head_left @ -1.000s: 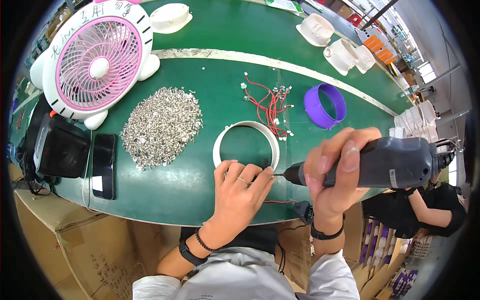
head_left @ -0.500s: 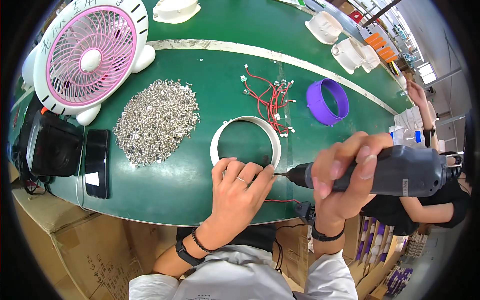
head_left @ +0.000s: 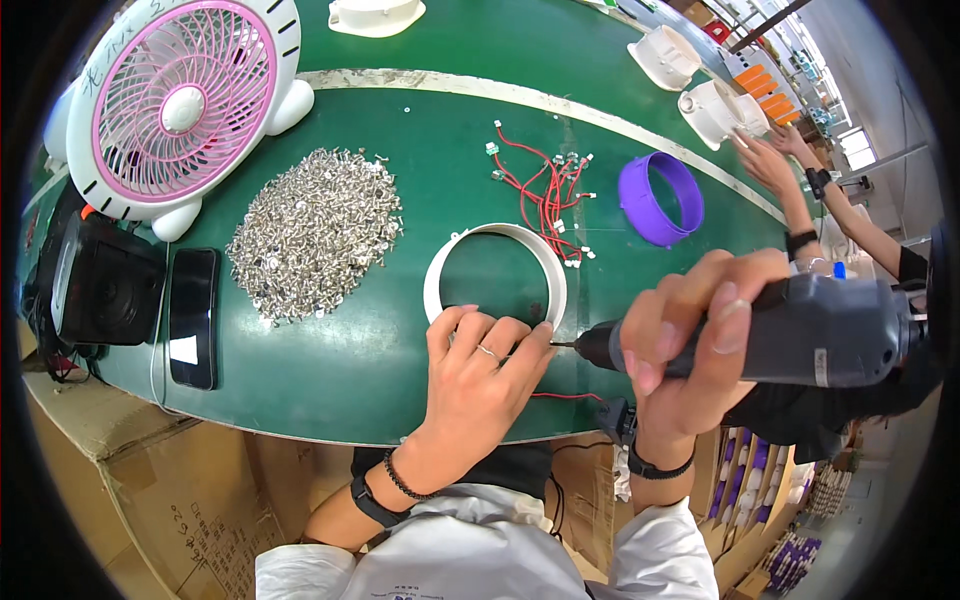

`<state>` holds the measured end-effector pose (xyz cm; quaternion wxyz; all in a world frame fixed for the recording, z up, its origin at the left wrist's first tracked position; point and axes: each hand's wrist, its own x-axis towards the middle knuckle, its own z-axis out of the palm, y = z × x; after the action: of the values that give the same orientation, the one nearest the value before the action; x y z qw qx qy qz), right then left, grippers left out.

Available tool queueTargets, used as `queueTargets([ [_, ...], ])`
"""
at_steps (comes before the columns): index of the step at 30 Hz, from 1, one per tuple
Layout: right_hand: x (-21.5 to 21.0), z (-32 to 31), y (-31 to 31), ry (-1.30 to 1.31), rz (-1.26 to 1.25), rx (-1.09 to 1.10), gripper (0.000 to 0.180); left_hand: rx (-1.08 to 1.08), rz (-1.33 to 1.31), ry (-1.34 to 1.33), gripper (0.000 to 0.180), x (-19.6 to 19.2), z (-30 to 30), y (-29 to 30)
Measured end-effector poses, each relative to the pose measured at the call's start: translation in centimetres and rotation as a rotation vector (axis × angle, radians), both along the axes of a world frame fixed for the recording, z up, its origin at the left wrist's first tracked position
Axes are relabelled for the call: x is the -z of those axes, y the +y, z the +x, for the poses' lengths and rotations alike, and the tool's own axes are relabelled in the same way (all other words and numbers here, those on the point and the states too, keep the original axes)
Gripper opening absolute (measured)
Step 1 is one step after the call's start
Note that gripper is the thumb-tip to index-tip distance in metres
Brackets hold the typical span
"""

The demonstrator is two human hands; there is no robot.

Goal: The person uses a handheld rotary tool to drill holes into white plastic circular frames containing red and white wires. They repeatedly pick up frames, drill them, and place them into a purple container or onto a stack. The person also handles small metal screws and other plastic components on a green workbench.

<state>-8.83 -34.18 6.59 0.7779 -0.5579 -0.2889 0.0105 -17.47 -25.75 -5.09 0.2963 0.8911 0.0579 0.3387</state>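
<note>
My left hand (head_left: 478, 370) is closed over the near edge of a white plastic ring (head_left: 552, 272), pinning it on the green table. In my right hand (head_left: 688, 335) is a dark grey electric screwdriver (head_left: 825, 330), lying nearly level with its bit pointing left. The bit tip meets the ring's near right side, close to my left fingertips; whether a screw sits there is too small to tell. Beyond the ring lie red wires (head_left: 548, 205) with white connectors. A purple plastic ring (head_left: 638, 222) stands to their right, and a heap of small silver screws (head_left: 315, 235) is to the left.
A pink and white fan (head_left: 182, 108) stands far left, with a black speaker (head_left: 108, 280) and a phone (head_left: 193, 320) nearer. White housings (head_left: 712, 112) sit along the far side. At right, a co-worker's hands (head_left: 768, 165) reach over the table. Cardboard boxes (head_left: 150, 490) are below left.
The view has shifted slightly. My hands, the screwdriver and the white ring keep their places together. The co-worker's hands have moved inward to a white housing at the far right.
</note>
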Motion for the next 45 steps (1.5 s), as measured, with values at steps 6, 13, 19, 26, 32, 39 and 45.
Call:
queueTargets([
  [6,0.3,1.1,-0.5,-0.162,-0.026,-0.193,0.031,0.008,-0.015,-0.022,0.026,-0.1,0.0,-0.1],
  [13,-0.8,-0.4,-0.9,-0.092,0.065,-0.071,0.038,0.052,-0.105,-0.057,0.025,-0.4,0.0,0.0],
  [19,-1.9,-0.9,-1.5,-0.060,0.016,-0.035,0.044,0.026,-0.207,-0.082,0.023,-1.3,-0.8,0.9],
  [26,-0.2,-1.2,-0.2,-0.067,-0.026,-0.054,0.044,0.030,-0.113,-0.087,0.028,-0.7,-1.4,1.9],
  [32,0.1,-1.1,-0.1,-0.074,-0.048,-0.044,0.043,0.040,-0.104,-0.064,0.029,-0.4,-1.4,1.8],
  [39,0.6,-0.9,0.0,-0.074,0.048,-0.119,0.032,0.072,-0.090,-0.025,0.028,-0.6,-1.4,1.3],
  [45,0.3,-1.1,0.0,-0.095,0.072,-0.111,0.030,0.050,-0.052,-0.029,0.030,-0.2,-1.2,1.0],
])
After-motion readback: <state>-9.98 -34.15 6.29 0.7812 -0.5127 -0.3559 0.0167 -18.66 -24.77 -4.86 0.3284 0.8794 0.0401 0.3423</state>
